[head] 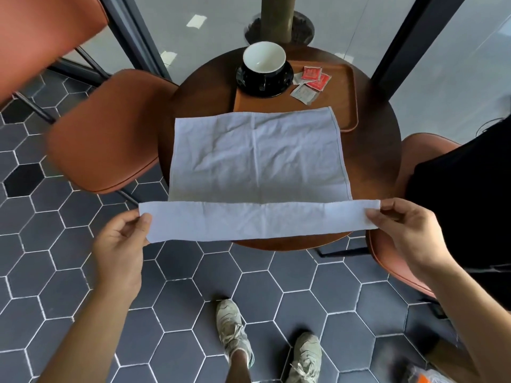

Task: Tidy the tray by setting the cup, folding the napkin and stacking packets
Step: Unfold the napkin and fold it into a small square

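A pale blue-white cloth napkin (257, 158) lies spread over the round wooden table (378, 150), its far edge covering the near part of the brown tray (345, 106). My left hand (121, 241) pinches the napkin's near-left corner and my right hand (409, 230) pinches the near-right corner, lifting the near edge up into a raised strip. On the tray's far left stands a black cup with a white inside (264, 58) on a black saucer (249, 87). Red and white packets (311, 82) lie scattered on the tray to the right of the cup.
Orange chairs stand at the left (107, 136), far left (41, 37) and right (387, 261) of the table. A person in black (464, 205) sits at the right. My two shoes (271, 346) stand on the hexagon floor tiles below the table edge.
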A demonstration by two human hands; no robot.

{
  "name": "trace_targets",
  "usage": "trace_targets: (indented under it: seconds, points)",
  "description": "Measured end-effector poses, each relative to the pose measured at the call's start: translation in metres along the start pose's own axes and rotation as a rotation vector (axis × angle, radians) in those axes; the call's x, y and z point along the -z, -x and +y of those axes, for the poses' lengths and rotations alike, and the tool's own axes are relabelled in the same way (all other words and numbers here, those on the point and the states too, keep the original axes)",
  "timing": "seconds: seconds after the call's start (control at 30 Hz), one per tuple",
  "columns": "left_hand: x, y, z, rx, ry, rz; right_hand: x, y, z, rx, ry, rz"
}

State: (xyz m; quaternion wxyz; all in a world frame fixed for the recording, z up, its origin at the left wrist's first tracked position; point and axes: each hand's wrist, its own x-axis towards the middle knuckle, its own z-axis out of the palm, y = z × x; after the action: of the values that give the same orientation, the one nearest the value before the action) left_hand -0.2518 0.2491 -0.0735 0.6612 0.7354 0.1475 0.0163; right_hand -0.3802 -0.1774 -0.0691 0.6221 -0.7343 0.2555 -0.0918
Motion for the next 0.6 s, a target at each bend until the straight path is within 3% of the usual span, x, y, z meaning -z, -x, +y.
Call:
trace_targets:
  seconds: [0.27,0.6]
  points:
    - [-0.006,-0.014,0.007,-0.020,0.031,0.059,0.002,-0.026,-0.012,0.021,0.067,0.050]
    - [-0.035,-0.075,0.029,-0.079,0.051,-0.001,-0.014,-0.062,-0.039,0.031,0.187,0.151]
